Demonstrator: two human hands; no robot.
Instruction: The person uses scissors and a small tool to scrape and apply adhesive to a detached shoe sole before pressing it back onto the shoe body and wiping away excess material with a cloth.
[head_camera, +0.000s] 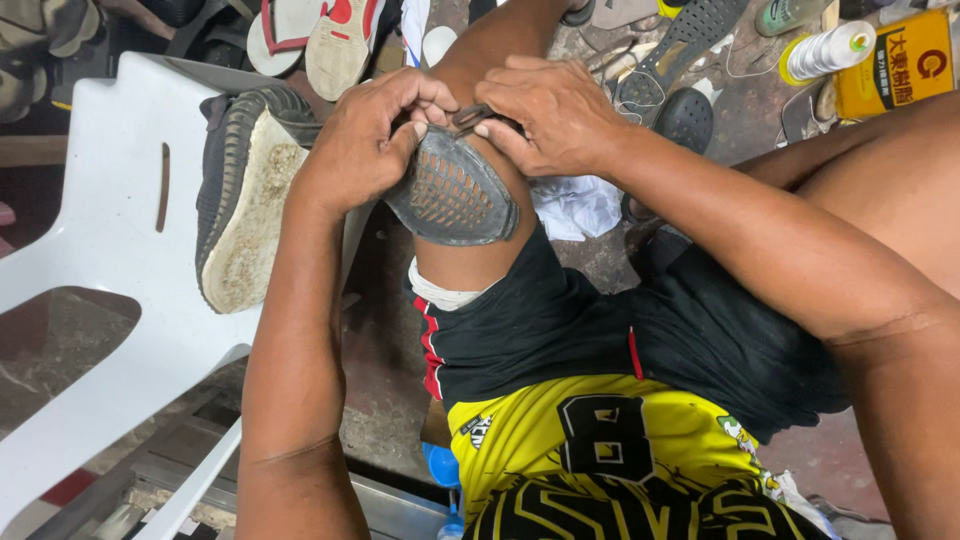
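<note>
White plastic chair (100, 230) carries a second worn shoe (240, 200), sole up, untouched; grey dotted shoe sole (452, 195) rests on the knee, work apparently midway; left hand (365, 140) pinches its upper rim; right hand (545, 115) pinches a dark strip (470, 117), both grips narrow.

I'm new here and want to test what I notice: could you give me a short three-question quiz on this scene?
1. True or false: both hands grip the dark rubber sole piece resting on the person's knee.
2. Where does the dark sneaker lie? A) on the white plastic chair; B) on the knee; C) on the yellow can.
3. Fill in: at top right, the spool of white thread lies beside a ______ can.

Key:
1. True: the left hand and right hand both pinch its upper edge.
2. A.
3. Yellow.
</note>
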